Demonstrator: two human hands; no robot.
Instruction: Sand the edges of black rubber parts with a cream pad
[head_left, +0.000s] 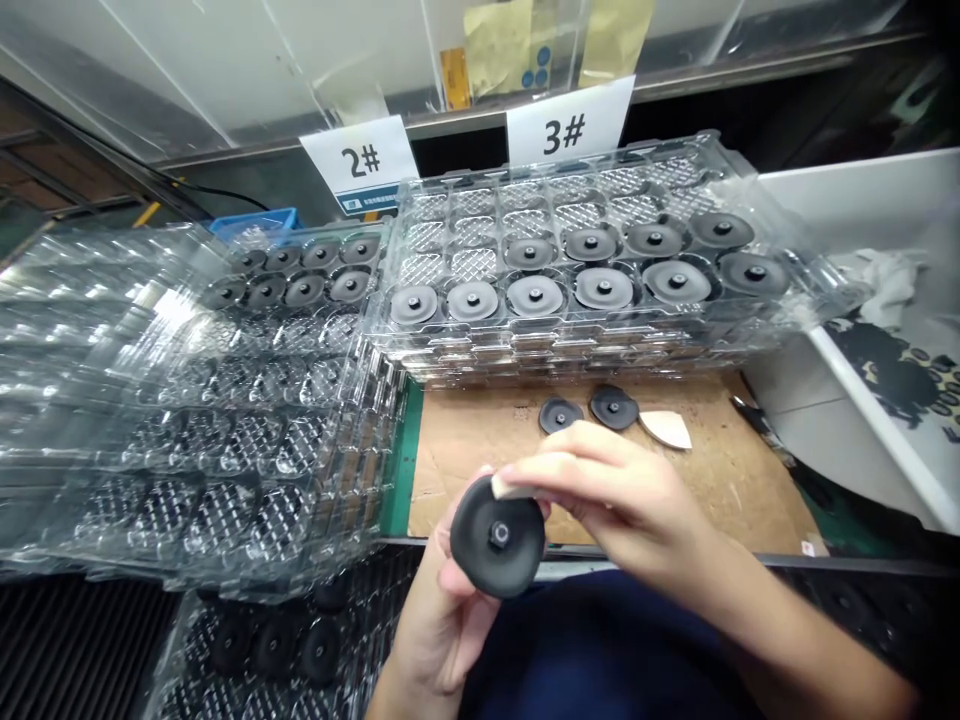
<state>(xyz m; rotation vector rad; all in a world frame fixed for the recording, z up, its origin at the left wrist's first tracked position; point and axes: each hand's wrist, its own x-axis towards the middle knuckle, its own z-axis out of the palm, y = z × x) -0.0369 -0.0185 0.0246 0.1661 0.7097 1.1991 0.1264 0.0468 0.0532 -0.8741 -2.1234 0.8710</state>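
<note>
My left hand [454, 610] grips a round black rubber disc [487, 560] with a small metal stud at its centre, its face turned up toward me. My right hand [615, 490] pinches a small cream-coloured piece [506, 488] against the disc's upper rim. Beyond my hands, two more black discs [613, 407] lie on the brown cardboard [712, 480], and a pale curved piece [667, 429] rests just right of them.
Clear plastic trays [420, 350] with black discs in the front rows are stacked behind the cardboard. More clear trays [247, 440] stand at the left. At the right, a white bin [885, 420] holds black parts. A dark pointed tool [761, 428] lies beside it.
</note>
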